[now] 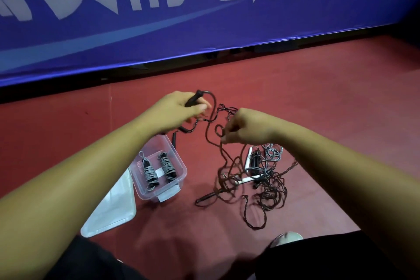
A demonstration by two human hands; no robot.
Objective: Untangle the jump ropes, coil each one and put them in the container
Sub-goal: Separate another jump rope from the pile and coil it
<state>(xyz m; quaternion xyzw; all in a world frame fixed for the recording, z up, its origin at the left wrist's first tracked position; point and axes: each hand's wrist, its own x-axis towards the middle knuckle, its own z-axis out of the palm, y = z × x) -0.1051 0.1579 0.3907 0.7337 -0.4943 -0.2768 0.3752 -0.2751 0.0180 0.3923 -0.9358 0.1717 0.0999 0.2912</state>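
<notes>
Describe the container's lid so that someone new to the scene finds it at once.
On the red floor, find the clear container holding two coiled ropes. The lid lies just left of it. It alone is a flat, milky-white panel, with no rope on it.

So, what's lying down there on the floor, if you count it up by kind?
Coiled jump ropes, inside the container: 2
Clear container: 1
Lid, beside the container: 1
Tangled heap of ropes: 1 (how many ropes are in it cannot be told)
Total: 5
</notes>
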